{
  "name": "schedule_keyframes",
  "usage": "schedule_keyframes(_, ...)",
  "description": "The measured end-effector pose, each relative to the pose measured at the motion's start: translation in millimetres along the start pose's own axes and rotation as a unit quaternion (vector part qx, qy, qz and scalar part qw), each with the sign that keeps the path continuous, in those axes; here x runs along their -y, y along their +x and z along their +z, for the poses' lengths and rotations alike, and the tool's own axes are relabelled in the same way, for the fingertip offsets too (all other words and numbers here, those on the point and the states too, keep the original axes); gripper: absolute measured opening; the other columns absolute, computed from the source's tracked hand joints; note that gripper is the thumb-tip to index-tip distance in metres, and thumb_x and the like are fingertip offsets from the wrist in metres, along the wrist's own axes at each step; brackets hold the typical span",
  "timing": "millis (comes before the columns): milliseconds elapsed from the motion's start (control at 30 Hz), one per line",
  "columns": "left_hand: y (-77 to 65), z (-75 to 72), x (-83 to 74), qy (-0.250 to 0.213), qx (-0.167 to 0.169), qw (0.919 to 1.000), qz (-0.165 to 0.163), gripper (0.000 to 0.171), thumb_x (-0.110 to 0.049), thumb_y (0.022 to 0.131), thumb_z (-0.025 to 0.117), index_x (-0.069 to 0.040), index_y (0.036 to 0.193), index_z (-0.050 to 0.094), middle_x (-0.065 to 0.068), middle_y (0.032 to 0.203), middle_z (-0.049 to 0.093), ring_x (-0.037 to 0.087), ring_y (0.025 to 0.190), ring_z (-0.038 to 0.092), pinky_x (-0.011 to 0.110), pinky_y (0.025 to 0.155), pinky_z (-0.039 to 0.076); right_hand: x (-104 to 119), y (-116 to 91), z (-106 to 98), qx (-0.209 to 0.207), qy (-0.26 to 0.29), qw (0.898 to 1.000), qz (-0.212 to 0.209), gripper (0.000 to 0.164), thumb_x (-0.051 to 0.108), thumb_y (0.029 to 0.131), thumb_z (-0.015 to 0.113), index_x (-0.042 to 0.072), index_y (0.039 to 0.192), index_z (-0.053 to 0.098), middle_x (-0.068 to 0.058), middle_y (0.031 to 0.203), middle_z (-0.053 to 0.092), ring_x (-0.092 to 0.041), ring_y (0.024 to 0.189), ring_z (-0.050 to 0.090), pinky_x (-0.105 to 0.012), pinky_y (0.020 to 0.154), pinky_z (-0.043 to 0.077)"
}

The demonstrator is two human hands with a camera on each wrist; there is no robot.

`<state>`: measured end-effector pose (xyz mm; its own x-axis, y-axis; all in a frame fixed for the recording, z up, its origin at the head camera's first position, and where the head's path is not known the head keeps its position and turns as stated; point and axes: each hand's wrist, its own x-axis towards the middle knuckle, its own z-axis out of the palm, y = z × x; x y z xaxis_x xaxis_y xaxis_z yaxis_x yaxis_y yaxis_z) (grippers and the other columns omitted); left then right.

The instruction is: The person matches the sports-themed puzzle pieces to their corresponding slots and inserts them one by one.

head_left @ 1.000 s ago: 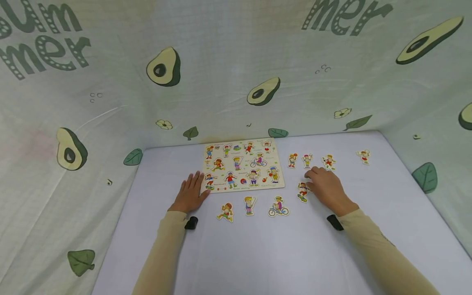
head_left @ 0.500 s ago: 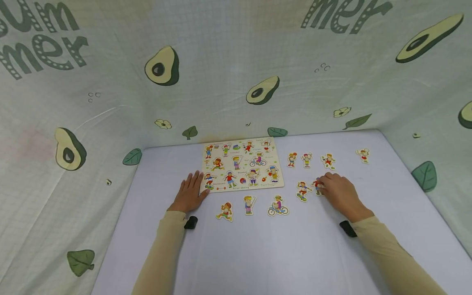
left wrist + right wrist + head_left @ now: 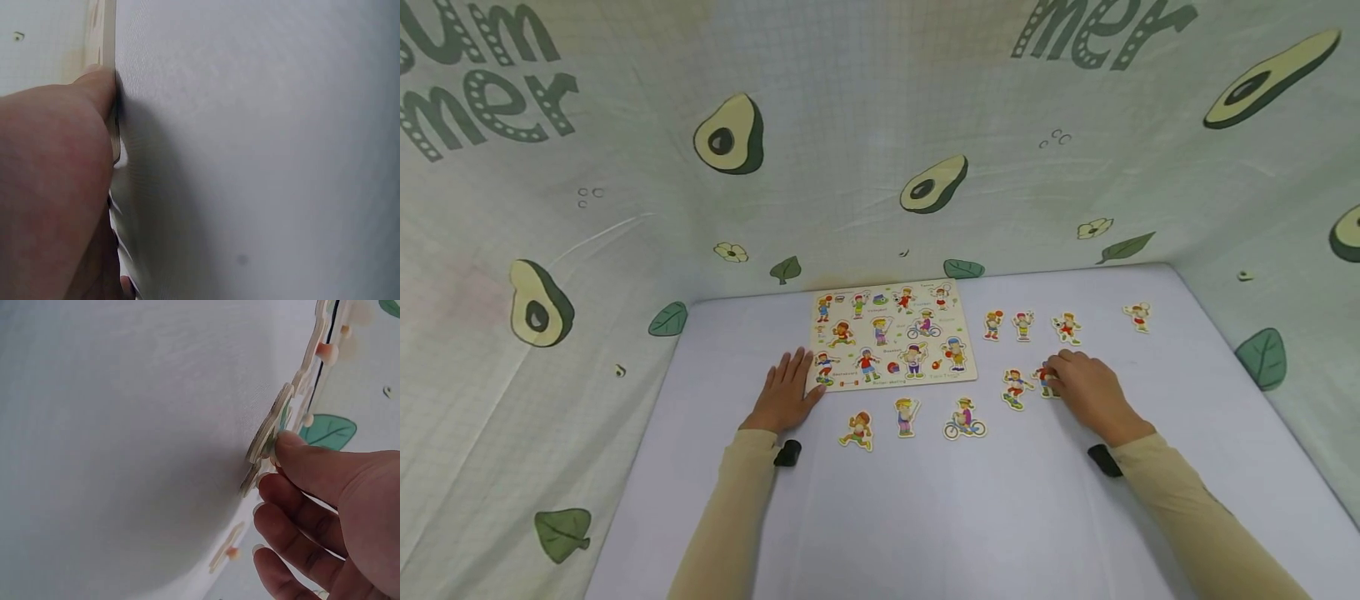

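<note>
My left hand (image 3: 781, 396) lies flat on the table, fingers straight, its thumb at the near left corner of the wooden picture puzzle board (image 3: 895, 385). In the left wrist view the thumb touches the board's edge (image 3: 109, 37). My right hand (image 3: 1093, 396) pinches a red-and-blue figure puzzle piece (image 3: 1043, 380) between thumb and index finger; the fingers hide part of it. It lies on the table right beside the skateboarder puzzle piece (image 3: 1015, 390). In the right wrist view the other fingers of my right hand (image 3: 325, 512) are loosely bent.
Runner (image 3: 857, 431), golfer (image 3: 906, 417) and cyclist (image 3: 964, 419) pieces lie in front of the board. Right of it are a ball-player (image 3: 993, 325), a volleyball (image 3: 1022, 326), a soccer (image 3: 1067, 327) and a tennis piece (image 3: 1138, 317). A patterned cloth (image 3: 842, 125) hangs behind.
My right hand has moved to the right, away from the skateboarder piece, and the red-and-blue piece now shows at its fingertips. It stays there over the last half second. My left hand has kept still.
</note>
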<state>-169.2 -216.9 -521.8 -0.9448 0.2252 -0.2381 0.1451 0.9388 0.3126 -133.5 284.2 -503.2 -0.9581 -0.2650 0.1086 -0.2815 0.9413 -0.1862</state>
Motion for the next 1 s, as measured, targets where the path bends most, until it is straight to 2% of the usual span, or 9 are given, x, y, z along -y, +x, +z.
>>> schedule_keyframes(233, -3.2, -0.8, -0.2, 0.001, -0.003, 1.0, 0.001, 0.076, -0.035, 0.111, 0.052, 0.001, 0.168, 0.017, 0.024, 0.176, 0.01, 0.046, 0.162, 0.003, 0.062, 0.13, 0.005, 3.4, 1.3, -0.4, 0.01, -0.008, 1.0, -0.002, 0.02, 0.005, 0.091, 0.082, -0.005, 0.106, 0.072, -0.009, 0.087, 0.066, -0.03, 0.08, 0.064, -0.048, 0.068, 0.055)
schedule_keyframes(367, -3.3, 1.2, 1.9, -0.003, -0.002, 1.0, 0.004, 0.077, -0.037, 0.111, 0.051, 0.001, 0.168, 0.016, 0.023, 0.176, 0.009, 0.046, 0.162, 0.002, 0.062, 0.13, 0.005, 5.7, -0.1, -2.2, -0.002, -0.007, 1.0, -0.008, 0.019, 0.005, 0.092, 0.081, -0.004, 0.105, 0.072, -0.01, 0.087, 0.065, -0.03, 0.08, 0.064, -0.048, 0.067, 0.054)
schedule_keyframes(533, -1.2, 3.8, 5.1, -0.009, -0.017, 0.9997, 0.016, 0.077, -0.038, 0.111, 0.051, 0.001, 0.168, 0.018, 0.024, 0.175, 0.011, 0.047, 0.162, 0.004, 0.064, 0.129, 0.006, 10.0, 3.6, -7.5, -0.024, -0.001, 0.999, -0.022, 0.016, 0.005, 0.092, 0.08, -0.003, 0.103, 0.071, -0.009, 0.087, 0.064, -0.029, 0.079, 0.063, -0.049, 0.068, 0.054)
schedule_keyframes(800, -3.2, 1.8, 2.3, -0.004, -0.017, 0.9997, 0.017, 0.075, -0.036, 0.112, 0.049, 0.002, 0.168, 0.017, 0.024, 0.175, 0.01, 0.047, 0.162, 0.004, 0.063, 0.13, 0.005, 29.3, 17.8, -12.0, -0.042, -0.004, 0.998, -0.043, 0.017, 0.005, 0.091, 0.082, -0.002, 0.104, 0.072, -0.009, 0.089, 0.065, -0.029, 0.08, 0.064, -0.047, 0.069, 0.056)
schedule_keyframes(1000, -5.6, -2.3, -2.2, -0.018, -0.02, 0.9995, 0.018, 0.074, -0.034, 0.111, 0.053, 0.003, 0.166, 0.021, 0.027, 0.174, 0.014, 0.048, 0.161, 0.006, 0.064, 0.129, 0.005, 47.3, 29.3, -13.1, -0.036, -0.001, 0.998, -0.056, 0.02, 0.007, 0.092, 0.082, -0.002, 0.108, 0.074, -0.011, 0.097, 0.07, -0.03, 0.087, 0.067, -0.046, 0.071, 0.058)
